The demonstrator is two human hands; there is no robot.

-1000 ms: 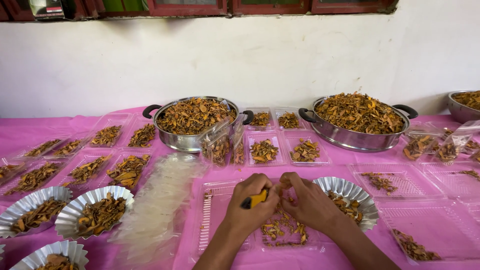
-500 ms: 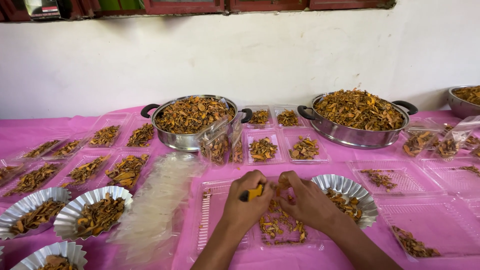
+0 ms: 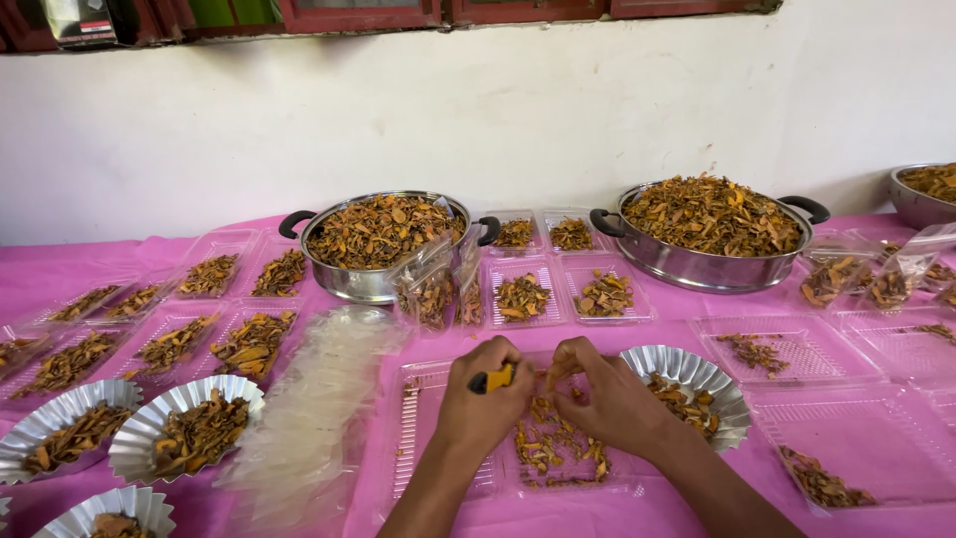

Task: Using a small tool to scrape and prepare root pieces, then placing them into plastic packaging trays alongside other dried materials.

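Hardly anything shifts vs 0.5 s ago: both hands stay together over the clear plastic tray (image 3: 558,468) w/ orange-brown dried bits, head cam drifts a touch. Left hand (image 3: 485,403) has its fingers curled round a small yellow-handled tool (image 3: 493,379). Right hand (image 3: 607,399) has fingers pinched narrow on a small orange dried piece (image 3: 551,380), just beside the tool tip, above the tray.

Around: fluted silver foil cup (image 3: 697,384) w/ dried bits touches the right wrist side; pile of clear plastic bags (image 3: 319,399) lies left of the left forearm. Behind the hands, small filled clear trays (image 3: 523,297), then two big steel pots: left pot (image 3: 383,244) & right pot (image 3: 712,234), both heaped. More foil cups (image 3: 184,438) at far left. Nothing blocks the hands.

Pink cloth-covered surface (image 3: 697,309) carries it all; white wall (image 3: 478,110) behind, red window frame (image 3: 398,12) on top.
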